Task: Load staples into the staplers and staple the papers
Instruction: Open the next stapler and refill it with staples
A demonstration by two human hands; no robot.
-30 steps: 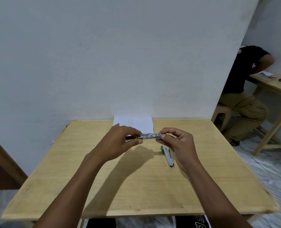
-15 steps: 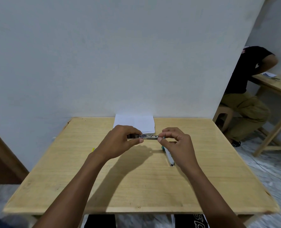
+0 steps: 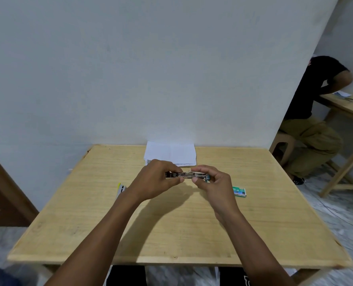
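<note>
My left hand (image 3: 157,182) and my right hand (image 3: 212,184) both pinch a small metal stapler (image 3: 189,175), held level above the wooden table (image 3: 171,234). The left hand grips its dark rear end, the right hand its front end, where a bit of teal shows. A second stapler (image 3: 120,189), white with a yellow tip, lies on the table left of my left wrist, partly hidden. A green staple box (image 3: 239,191) rests to the right of my right hand. White papers (image 3: 171,154) lie at the far edge against the wall.
A white wall rises right behind the table. At the right a seated person (image 3: 316,112) in a black shirt leans over another wooden table (image 3: 349,109). Cables trail on the marble floor at the right.
The view has shifted, so the green staple box and the second stapler on the left now show. The teal stapler seen lying under my right hand is hidden. Both hands keep their grip.
</note>
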